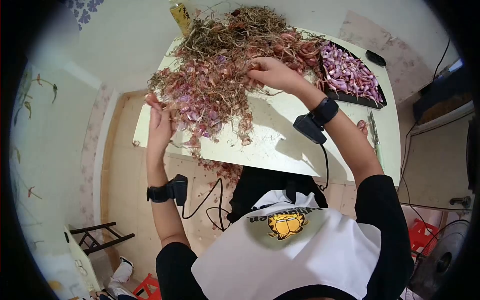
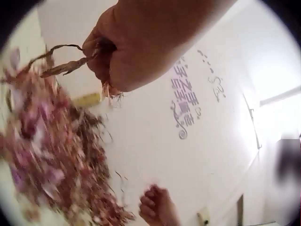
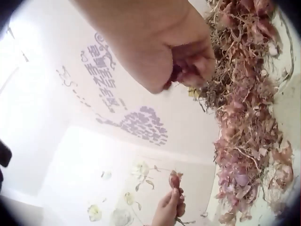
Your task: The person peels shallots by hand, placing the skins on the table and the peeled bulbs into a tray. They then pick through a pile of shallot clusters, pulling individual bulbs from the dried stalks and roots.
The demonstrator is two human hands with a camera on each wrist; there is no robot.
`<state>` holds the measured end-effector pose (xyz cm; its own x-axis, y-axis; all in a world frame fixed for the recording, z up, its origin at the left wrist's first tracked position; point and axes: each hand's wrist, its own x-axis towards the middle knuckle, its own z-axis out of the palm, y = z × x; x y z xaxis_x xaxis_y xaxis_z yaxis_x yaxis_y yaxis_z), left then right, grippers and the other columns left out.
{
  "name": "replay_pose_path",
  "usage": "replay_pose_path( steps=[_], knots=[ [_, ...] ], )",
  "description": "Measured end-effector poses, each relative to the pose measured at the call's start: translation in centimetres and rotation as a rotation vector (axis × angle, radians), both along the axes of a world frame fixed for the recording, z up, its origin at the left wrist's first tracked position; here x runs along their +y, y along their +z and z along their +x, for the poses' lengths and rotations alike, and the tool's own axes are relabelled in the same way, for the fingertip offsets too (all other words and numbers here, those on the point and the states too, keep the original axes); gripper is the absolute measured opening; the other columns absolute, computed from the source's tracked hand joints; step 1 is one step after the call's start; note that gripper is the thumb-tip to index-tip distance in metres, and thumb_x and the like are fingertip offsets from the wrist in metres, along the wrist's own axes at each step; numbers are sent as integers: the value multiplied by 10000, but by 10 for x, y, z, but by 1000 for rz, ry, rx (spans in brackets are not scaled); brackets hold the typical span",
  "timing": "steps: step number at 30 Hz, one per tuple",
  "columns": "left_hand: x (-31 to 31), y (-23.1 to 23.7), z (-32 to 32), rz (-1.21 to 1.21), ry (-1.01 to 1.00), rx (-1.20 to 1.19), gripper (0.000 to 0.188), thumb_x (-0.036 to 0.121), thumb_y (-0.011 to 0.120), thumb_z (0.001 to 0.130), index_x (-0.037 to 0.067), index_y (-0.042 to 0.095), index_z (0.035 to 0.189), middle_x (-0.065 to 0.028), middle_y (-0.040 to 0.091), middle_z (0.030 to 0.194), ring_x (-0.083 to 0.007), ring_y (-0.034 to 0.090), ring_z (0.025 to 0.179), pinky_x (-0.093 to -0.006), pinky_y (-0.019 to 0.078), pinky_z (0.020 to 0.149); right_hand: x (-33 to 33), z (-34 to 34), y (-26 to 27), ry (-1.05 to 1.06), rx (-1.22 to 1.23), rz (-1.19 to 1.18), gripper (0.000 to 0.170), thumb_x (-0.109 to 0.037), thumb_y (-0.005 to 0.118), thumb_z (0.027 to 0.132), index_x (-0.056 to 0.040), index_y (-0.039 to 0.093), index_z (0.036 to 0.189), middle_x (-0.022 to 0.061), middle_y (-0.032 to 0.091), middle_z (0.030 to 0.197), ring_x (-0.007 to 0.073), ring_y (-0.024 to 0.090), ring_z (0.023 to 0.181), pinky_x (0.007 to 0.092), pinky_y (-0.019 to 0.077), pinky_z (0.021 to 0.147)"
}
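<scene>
One shallot [image 1: 151, 99] was located at the left edge of the pile, raised in the left hand [image 1: 161, 127]. The left hand's fingers were curled and pinched the shallot; its dry stalk [image 2: 66, 67] extended from the fist. The right hand [image 1: 276, 75] was positioned over the pile with its fingers curled; whether they pinched anything could not be told. Both hands, two in total, each had one camera strapped at the wrist.

One pile [image 1: 200, 90] of loose skins, dry stalks and unpeeled bulbs covered the far left and middle of one white table [image 1: 300, 145]; its pieces were too many to count. One black tray [image 1: 357, 100] stood to the right of the pile, filled with peeled shallots [image 1: 350, 70], also beyond counting. One knife [image 1: 374, 136] lay near the table's right edge, its handle toward the person. One dark oval object [image 1: 376, 58] lay beyond the tray. One yellow-labelled bottle [image 1: 181, 19] stood at the far left. Fallen skins [image 1: 225, 171] lay on the floor. Two red stools [image 1: 421, 235] were partly visible, one per side.
</scene>
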<state>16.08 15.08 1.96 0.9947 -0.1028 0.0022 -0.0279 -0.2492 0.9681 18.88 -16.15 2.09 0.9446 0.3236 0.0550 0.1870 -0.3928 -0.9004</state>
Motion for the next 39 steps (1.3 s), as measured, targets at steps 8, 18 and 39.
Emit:
replay_pose_path(
  steps=[8,18,39],
  knots=[
    [-116,-12,-13,-500,36,143,280,310,469,906,33,487,940,-41,541,747,-63,466,546,-196,326,425,81,-7,-16,-285,91,442,268,-249,470,899,-12,538,796,40,596,725,65,528,602,230,420,497],
    [-127,-12,-25,-756,-31,126,157,113,524,875,-13,533,968,-30,575,813,-70,509,660,-208,420,565,87,-23,-7,-287,316,567,328,-285,479,866,-3,555,715,34,533,551,117,532,486,250,418,470],
    [-115,-13,-43,474,-145,-180,428,158,501,807,-60,387,1157,-273,556,870,-421,549,803,-419,430,735,62,7,28,202,-434,-403,540,-494,506,827,12,612,671,145,509,529,216,510,480,359,404,476]
  ],
)
